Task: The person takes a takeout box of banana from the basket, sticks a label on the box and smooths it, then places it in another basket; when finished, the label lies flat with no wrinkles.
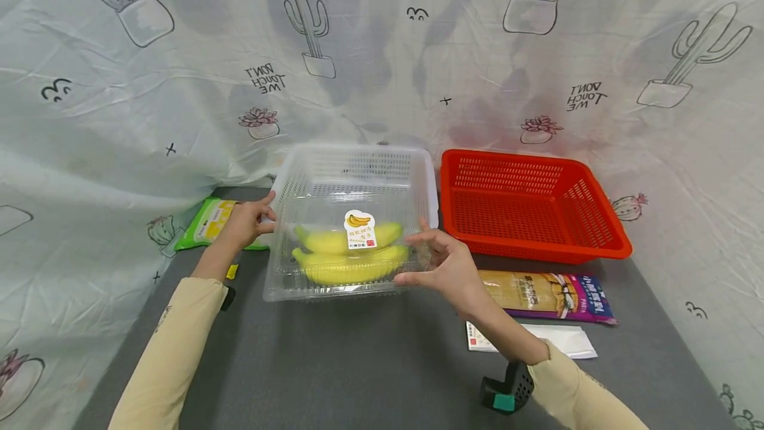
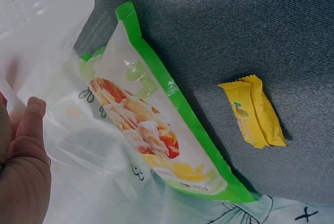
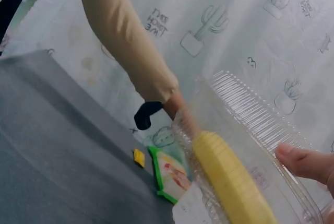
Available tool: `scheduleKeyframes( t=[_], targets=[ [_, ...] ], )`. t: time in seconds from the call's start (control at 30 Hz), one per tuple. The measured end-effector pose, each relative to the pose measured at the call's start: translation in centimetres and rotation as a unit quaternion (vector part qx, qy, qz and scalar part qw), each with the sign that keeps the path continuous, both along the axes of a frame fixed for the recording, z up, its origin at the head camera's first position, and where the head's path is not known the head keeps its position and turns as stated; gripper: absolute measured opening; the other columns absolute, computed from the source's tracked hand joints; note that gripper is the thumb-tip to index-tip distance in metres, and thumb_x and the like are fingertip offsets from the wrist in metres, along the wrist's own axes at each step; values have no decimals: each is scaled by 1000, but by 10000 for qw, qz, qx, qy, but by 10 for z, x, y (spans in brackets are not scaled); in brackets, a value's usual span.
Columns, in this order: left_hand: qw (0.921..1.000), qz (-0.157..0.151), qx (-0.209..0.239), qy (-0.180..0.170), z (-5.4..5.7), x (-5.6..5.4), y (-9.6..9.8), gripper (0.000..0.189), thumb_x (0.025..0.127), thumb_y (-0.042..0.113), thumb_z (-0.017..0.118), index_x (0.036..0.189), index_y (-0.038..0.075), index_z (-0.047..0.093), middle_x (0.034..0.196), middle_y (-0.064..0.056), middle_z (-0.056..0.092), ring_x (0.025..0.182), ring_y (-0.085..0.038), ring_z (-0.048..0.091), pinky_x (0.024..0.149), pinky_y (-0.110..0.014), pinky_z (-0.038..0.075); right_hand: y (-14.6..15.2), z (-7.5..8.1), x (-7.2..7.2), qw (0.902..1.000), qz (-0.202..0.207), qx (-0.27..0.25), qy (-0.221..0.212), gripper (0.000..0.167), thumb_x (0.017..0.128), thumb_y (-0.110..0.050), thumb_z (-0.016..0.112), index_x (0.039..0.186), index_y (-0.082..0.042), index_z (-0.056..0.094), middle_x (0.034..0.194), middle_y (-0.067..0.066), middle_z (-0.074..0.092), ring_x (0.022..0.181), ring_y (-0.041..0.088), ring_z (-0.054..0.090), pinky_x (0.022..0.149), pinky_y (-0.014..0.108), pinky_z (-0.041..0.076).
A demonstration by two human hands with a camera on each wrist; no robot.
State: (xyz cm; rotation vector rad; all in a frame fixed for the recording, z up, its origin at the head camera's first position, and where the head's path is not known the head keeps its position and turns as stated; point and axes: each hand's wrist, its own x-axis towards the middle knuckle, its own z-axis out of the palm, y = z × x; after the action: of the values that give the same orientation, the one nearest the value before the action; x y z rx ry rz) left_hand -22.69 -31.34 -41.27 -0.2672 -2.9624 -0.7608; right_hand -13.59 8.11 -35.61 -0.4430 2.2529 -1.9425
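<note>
A clear plastic box [image 1: 277,284] with two yellow bananas [image 1: 352,267] inside is held tilted in front of the white basket. A banana label [image 1: 361,229] shows on its lid. My right hand [image 1: 450,271] grips the box's right end, thumb at the near side and fingers farther up. At the opposite end, my left hand [image 1: 247,221] holds the box's left edge with bent fingers, close beside the basket rim; its exact contact is partly hidden. In the right wrist view, a thumb [image 3: 305,162] presses the ribbed edge of the box.
Behind the box stands the white basket [image 1: 432,184], with a red basket [image 1: 597,217] to its right. A pasta packet [image 1: 537,292] and white packet [image 1: 567,340] lie at right. A green-edged food bag [image 2: 172,93] and small yellow packet [image 2: 253,112] lie at left.
</note>
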Motion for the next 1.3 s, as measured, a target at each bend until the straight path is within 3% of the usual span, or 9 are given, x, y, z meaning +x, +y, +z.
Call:
scheduleKeyframes(
  t=[0.03,0.2,0.23,0.27,0.4,0.47,0.7,0.93,1.3],
  targets=[
    [10000,-5,1,6,0,0,0,7,83,1,72,83,-1,66,144,-22,38,44,-15,28,47,-26,30,0,1,-2,10000,-47,52,-7,56,68,-2,86,118,1,63,152,3,34,137,17,36,102,34,41],
    [9999,-98,-4,34,4,1,1,11,82,6,75,85,-2,69,144,-23,36,46,-16,30,49,-26,31,1,10,-17,9997,-42,177,-184,59,68,-2,86,121,0,61,153,2,32,136,16,36,90,24,48],
    [9999,-129,-30,64,4,1,1,13,81,8,76,86,-2,70,144,-24,36,46,-16,30,50,-27,31,2,13,-22,9996,-16,207,-214,58,68,-3,86,121,-1,62,153,2,31,137,17,35,81,22,50],
    [9998,-157,-60,85,5,2,2,14,80,11,76,86,-1,71,144,-24,36,47,-17,31,50,-27,31,3,15,-26,9994,25,226,-268,58,69,-3,86,122,0,61,154,2,31,141,17,27,89,26,49],
    [9995,-228,-157,142,6,2,3,19,79,19,77,85,2,73,144,-24,36,49,-16,32,53,-29,32,8,26,-44,9986,105,320,-417,58,72,-4,84,124,1,59,155,4,29,143,21,22,97,35,46],
    [9996,-220,-154,111,7,3,4,20,78,21,77,84,2,73,145,-23,35,49,-16,31,54,-29,32,10,30,-53,9984,128,239,-498,58,74,-2,82,126,3,57,155,3,28,140,26,31,100,42,43],
    [9998,-171,-27,-14,8,2,3,24,78,23,79,86,1,74,146,-24,34,52,-18,33,54,-28,31,10,35,-78,9984,13,199,-529,58,78,-2,79,130,0,55,157,-1,25,143,14,22,97,30,44],
    [9996,-3,15,-284,8,1,4,27,78,26,78,89,1,75,149,-21,31,53,-18,31,51,-27,29,6,29,-98,9973,-194,150,-693,58,77,-1,79,130,0,56,157,-1,24,145,16,16,102,35,40],
    [9995,45,92,-315,8,1,3,24,77,26,79,85,3,74,148,-21,32,50,-16,29,49,-26,28,-1,18,-131,9951,-397,312,-846,56,77,-2,80,128,1,57,157,4,24,145,19,14,104,39,39]
  ],
)
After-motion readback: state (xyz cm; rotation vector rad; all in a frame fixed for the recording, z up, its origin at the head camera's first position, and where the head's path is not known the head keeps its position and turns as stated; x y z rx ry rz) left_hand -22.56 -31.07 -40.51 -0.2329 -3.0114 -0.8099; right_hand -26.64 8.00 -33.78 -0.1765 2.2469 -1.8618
